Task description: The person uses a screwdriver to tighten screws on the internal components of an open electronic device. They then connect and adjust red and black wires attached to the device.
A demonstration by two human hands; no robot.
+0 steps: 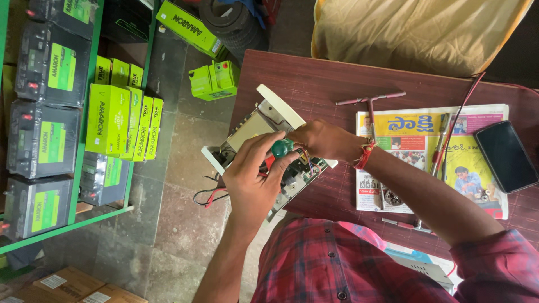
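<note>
An opened white electronic unit (269,115) with a circuit board and coloured wires lies at the left edge of the dark red table (314,78). My left hand (252,177) rests over the board, fingers curled beside a screwdriver's green handle (282,147). My right hand (325,140), with a red thread on the wrist, reaches in from the right and grips that screwdriver over the board. The tool's tip is hidden by my hands.
A newspaper (410,134) on the table carries a black phone (505,157), a second screwdriver (441,143) and small parts. A T-handle wrench (371,104) lies beside it. Green shelves (84,112) with batteries and boxes stand left; cardboard cartons (67,286) sit on the floor.
</note>
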